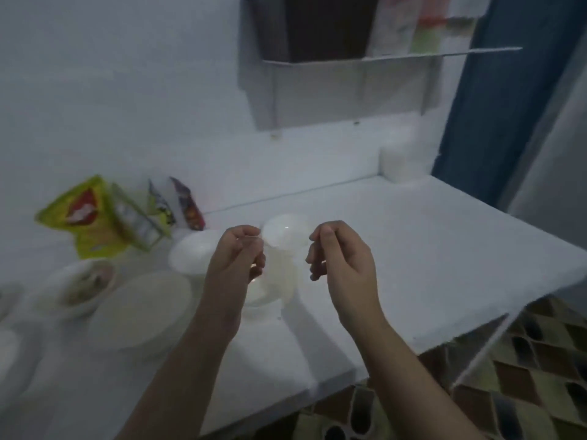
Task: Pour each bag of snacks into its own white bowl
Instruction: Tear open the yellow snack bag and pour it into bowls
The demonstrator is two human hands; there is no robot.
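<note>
step: pick next bag | left hand (236,254) grip curled, maybe pinching clear film, can't tell | right hand (338,252) grip curled, empty | yellow-green foil snack bag (84,217) and dark pouches (185,203) lean on wall, back-left of white counter (413,249) | empty white plastic bowl (190,254) just left of hands | advice: tear fully, pour low over centre

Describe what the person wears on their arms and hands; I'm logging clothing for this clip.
Nothing is worn, as far as the blurred view shows: the left hand and right hand are bare, with no gloves, rings, watch or bracelet visible. Both forearms are bare down to the frame's lower edge, with no sleeve in view.
</note>
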